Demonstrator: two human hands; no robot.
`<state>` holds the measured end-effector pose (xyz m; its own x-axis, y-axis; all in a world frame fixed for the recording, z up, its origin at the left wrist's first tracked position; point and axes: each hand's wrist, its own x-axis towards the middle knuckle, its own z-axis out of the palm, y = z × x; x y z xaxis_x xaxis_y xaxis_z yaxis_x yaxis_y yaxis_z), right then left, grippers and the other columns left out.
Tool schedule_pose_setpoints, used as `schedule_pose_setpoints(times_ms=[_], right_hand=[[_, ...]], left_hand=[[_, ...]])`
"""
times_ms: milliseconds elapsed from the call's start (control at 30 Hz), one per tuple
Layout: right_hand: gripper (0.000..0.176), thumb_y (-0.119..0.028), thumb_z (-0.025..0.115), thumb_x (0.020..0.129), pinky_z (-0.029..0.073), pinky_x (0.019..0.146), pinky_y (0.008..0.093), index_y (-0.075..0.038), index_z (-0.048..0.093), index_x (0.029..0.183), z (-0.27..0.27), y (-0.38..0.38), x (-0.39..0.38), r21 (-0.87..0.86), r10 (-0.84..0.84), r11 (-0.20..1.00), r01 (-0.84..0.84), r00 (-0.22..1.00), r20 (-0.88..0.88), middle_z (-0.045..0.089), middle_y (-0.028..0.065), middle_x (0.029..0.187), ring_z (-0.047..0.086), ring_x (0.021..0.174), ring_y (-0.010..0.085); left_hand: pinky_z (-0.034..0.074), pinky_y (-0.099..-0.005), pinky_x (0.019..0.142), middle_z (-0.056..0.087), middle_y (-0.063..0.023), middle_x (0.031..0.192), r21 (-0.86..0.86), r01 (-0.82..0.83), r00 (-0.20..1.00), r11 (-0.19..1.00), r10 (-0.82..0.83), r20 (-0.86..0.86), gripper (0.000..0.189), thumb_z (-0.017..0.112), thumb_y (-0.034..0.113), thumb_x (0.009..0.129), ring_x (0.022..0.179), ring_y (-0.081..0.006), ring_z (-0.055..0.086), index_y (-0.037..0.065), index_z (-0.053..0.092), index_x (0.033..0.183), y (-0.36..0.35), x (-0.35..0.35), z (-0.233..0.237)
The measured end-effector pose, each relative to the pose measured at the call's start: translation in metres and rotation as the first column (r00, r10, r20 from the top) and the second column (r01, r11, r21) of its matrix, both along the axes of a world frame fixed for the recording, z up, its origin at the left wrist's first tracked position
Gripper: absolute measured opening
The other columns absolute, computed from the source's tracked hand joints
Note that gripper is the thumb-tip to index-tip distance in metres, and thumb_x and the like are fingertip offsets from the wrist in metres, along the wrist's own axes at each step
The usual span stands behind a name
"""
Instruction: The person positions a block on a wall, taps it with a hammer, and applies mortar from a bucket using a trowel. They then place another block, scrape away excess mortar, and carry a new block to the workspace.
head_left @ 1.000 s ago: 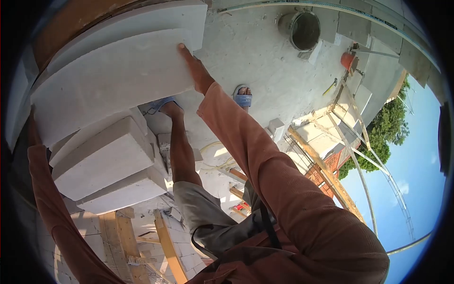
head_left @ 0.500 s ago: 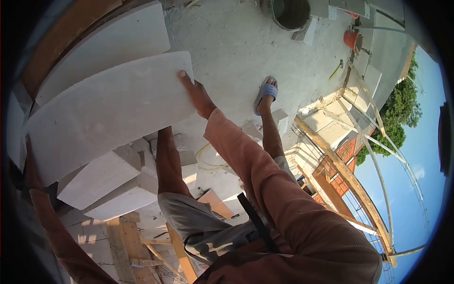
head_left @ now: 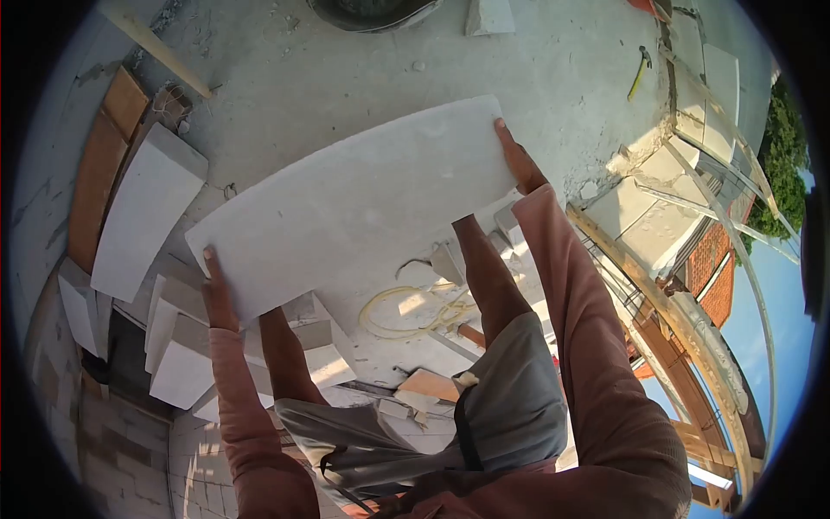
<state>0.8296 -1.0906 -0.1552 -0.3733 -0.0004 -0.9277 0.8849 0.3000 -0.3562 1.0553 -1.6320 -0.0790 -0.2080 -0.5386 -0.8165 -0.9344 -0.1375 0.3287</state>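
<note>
A large, pale grey-white aerated concrete block [head_left: 363,190] is held between my two hands, in front of my legs and off the floor. My left hand [head_left: 220,290] grips its left end, thumb on the broad face. At the opposite end my right hand [head_left: 519,160] clasps the edge, the thumb again in front. The other fingers of both hands are largely hidden behind the block. To the left of it another white block [head_left: 147,221] leans beside a brown board, and several more blocks [head_left: 186,368] lie below near my left forearm.
A dark tub [head_left: 376,13] stands on the concrete floor at the top. A hammer [head_left: 640,73] with a yellow-green handle lies toward the upper right. A coiled yellowish hose [head_left: 415,311] is near my legs. Timber framing [head_left: 674,320] runs along the right side.
The held block has moved right, away from the other blocks at the left. My left hand has come more clearly into view, and the camera view has shifted.
</note>
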Motion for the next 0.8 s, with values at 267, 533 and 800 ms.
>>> schedule_pose_setpoints(times_ms=[267,533,800], right_hand=[[0.101,-0.081,0.048,0.089,0.041,0.109,0.0404,0.004,0.051,0.145,-0.08,0.127,-0.116,0.114,0.142,0.984,-0.139,0.99,-0.019,0.058,0.0241,0.138,0.057,0.127,0.0337],[0.102,-0.081,0.045,0.09,0.038,0.111,0.0414,0.004,0.05,0.146,-0.097,0.146,-0.213,0.209,0.273,0.949,-0.234,0.944,-0.184,0.057,0.0239,0.141,0.053,0.131,0.0343],[0.118,-0.081,0.063,0.077,0.037,0.113,0.0512,-0.005,0.026,0.159,-0.091,0.005,-0.246,0.884,0.861,0.365,-0.291,0.468,-0.201,0.05,0.0275,0.143,0.052,0.13,0.0478]], left_hand=[[0.049,-0.0348,0.096,0.065,-0.0213,0.123,0.048,-0.128,0.99,0.991,0.131,-0.059,0.104,0.051,0.077,0.092,0.106,-0.0253,0.063,-0.018,0.055,0.131,0.169,-0.033,-0.176],[0.047,-0.0329,0.099,0.062,-0.0178,0.126,0.077,-0.237,0.933,0.968,0.249,-0.26,0.098,0.052,0.073,0.094,0.112,-0.0215,0.059,-0.016,0.051,0.135,0.219,-0.087,-0.225],[0.047,-0.0348,0.098,0.055,-0.0171,0.134,0.097,-0.052,0.956,0.994,0.077,-0.283,0.094,0.059,0.066,0.094,0.115,-0.0228,0.055,-0.013,0.042,0.143,0.207,-0.095,-0.214]])
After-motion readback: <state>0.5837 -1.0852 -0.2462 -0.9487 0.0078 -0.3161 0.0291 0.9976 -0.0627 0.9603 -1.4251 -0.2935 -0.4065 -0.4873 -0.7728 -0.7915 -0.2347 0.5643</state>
